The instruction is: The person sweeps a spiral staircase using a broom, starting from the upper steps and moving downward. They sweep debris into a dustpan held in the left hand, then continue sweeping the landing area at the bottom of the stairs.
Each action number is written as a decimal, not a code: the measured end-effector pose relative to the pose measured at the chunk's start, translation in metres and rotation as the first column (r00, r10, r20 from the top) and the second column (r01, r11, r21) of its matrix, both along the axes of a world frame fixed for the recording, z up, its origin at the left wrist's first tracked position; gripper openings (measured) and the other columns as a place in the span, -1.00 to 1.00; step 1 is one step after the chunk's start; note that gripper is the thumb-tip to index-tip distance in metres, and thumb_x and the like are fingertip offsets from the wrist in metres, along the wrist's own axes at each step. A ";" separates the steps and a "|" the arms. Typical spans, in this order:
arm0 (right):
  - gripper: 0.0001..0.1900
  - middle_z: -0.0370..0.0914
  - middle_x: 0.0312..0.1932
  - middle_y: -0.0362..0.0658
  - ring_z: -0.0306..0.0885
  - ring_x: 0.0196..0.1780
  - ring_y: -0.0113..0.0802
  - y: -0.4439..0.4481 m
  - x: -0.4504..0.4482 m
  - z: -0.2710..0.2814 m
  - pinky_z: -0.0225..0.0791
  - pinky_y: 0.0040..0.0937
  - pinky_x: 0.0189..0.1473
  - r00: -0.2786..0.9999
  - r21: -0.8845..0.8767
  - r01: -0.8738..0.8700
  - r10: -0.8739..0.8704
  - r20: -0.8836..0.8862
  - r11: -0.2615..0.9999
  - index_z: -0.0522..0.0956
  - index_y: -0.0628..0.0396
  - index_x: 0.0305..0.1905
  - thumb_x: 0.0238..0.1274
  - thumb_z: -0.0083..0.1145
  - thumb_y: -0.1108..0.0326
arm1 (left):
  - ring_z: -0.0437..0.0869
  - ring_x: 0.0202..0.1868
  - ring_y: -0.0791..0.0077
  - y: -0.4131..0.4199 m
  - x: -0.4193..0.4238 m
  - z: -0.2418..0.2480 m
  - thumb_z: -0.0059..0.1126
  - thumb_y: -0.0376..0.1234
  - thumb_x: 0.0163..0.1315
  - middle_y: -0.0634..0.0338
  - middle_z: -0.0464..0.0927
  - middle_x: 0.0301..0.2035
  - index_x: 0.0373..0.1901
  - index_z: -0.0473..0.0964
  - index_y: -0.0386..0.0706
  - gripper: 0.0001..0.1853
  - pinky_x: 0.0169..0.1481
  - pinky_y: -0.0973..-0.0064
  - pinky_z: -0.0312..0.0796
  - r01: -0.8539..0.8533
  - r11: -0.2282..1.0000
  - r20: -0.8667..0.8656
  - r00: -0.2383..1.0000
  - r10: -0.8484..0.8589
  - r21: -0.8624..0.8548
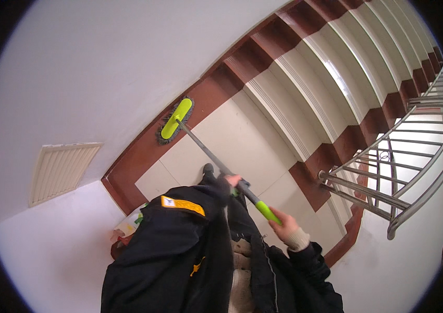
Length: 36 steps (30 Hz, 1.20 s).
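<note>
A mop with a grey metal pole slants from my hands toward the wall. Its flat lime-green head, fringed with dark grey pile, rests on the brown tiled border along the wall's foot. My right hand is closed around the lime-green grip at the pole's upper end. Farther down the pole, my left hand holds it near a dark collar; the sleeve hides part of that hand.
Cream stairs with brown edges rise at the upper right. A stainless-steel railing stands on the right. A louvred vent cover is set in the white wall. Bags lie partly hidden at my left. Pale floor tiles cover the landing.
</note>
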State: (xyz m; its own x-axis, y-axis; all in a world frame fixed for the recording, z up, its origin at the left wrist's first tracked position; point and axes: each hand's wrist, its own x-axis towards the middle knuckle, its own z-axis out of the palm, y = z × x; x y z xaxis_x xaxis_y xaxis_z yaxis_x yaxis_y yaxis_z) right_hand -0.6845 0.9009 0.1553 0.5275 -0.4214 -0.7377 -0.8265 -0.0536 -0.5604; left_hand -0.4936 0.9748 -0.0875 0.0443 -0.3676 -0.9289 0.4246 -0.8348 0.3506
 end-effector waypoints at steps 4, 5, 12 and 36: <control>-0.55 0.50 -0.26 0.01 0.48 -0.20 -0.31 0.000 -0.039 0.053 0.31 -0.42 -0.13 0.964 0.084 0.200 -0.180 -0.198 0.976 0.31 0.18 0.11 0.06 0.04 0.37 | 0.55 -0.29 0.27 -0.024 -0.060 0.032 0.00 -0.06 -0.09 -0.10 0.52 -0.38 -0.39 0.46 -0.41 -0.49 -0.17 0.40 0.35 0.261 0.964 0.065 0.964 -0.258 -0.043; -0.54 0.51 -0.34 -0.05 0.48 -0.28 -0.35 0.002 -0.043 0.072 0.33 -0.45 -0.18 0.952 0.074 0.234 -0.213 -0.219 0.969 0.30 0.17 0.12 0.07 0.03 0.38 | 0.55 -0.29 0.25 -0.026 -0.072 0.051 0.03 -0.07 -0.10 -0.12 0.52 -0.37 -0.39 0.44 -0.45 -0.48 -0.18 0.39 0.37 0.261 0.964 -0.022 0.965 -0.262 -0.041; -0.52 0.51 -0.41 0.05 0.54 -0.34 -0.24 0.017 -0.007 0.177 0.37 -0.42 -0.25 0.971 -0.078 0.102 -0.116 -0.209 0.992 0.30 0.16 0.12 0.01 0.05 0.41 | 0.58 -0.41 0.34 -0.035 -0.059 0.164 0.02 -0.26 0.01 -0.04 0.53 -0.43 -0.37 0.38 -0.52 -0.61 -0.27 0.45 0.42 -0.015 0.992 -0.185 0.983 -0.009 -0.127; -0.54 0.35 -0.57 -0.30 0.26 -0.58 -0.62 0.096 -0.060 0.127 0.19 -0.66 -0.53 0.572 0.130 0.819 -0.781 -0.250 0.559 0.26 0.08 0.17 0.11 -0.04 0.43 | 0.59 -0.45 0.28 -0.019 -0.163 0.063 0.14 -0.23 -0.11 -0.06 0.54 -0.48 -0.49 0.44 -0.44 -0.64 -0.34 0.41 0.43 0.226 0.971 -0.386 0.891 -0.238 -0.078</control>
